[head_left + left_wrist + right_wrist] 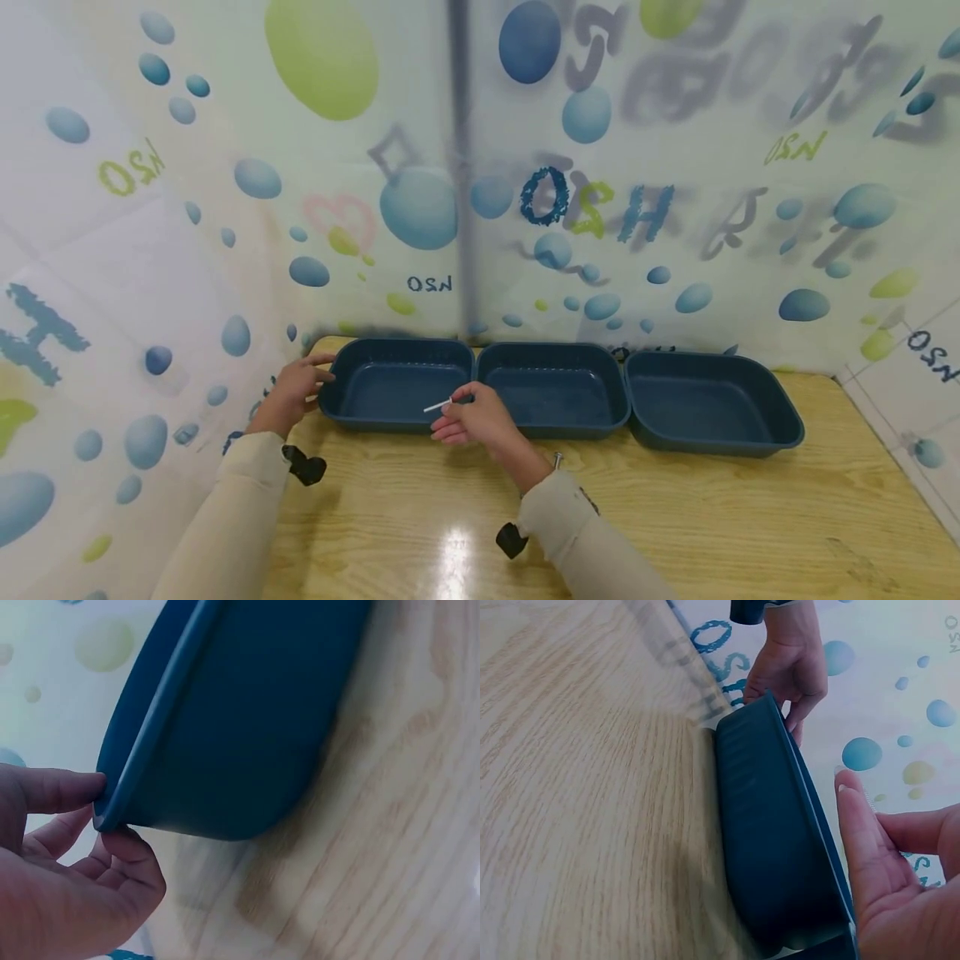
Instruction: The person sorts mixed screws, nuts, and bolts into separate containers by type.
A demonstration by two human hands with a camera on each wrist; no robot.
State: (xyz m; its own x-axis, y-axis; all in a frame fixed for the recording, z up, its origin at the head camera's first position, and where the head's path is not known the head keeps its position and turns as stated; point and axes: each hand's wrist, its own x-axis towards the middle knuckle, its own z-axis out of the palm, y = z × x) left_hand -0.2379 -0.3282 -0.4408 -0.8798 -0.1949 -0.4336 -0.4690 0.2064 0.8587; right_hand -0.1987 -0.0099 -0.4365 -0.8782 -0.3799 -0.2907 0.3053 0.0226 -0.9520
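At the left end of the row, my left hand (pixel 294 393) pinches the rim of a dark blue plastic bin (pixel 386 386), thumb inside and curled fingers outside in the left wrist view. My right hand (pixel 483 418) is above the front right part of that bin. Between its thumb and index finger it pinches a thin silver screw (pixel 437 407), pointing left; the other fingers are extended. In the right wrist view, a fine threaded edge of the screw (pixel 870 799) shows past the thumb, the remainder hidden by the fingers.
A middle blue bin (pixel 551 392) and a right blue bin (pixel 708 408) stand in line with the left one, against the patterned wall covering (pixel 427 275). A second screw (pixel 558 459) is on the wooden table (pixel 405 517), beside my right wrist.
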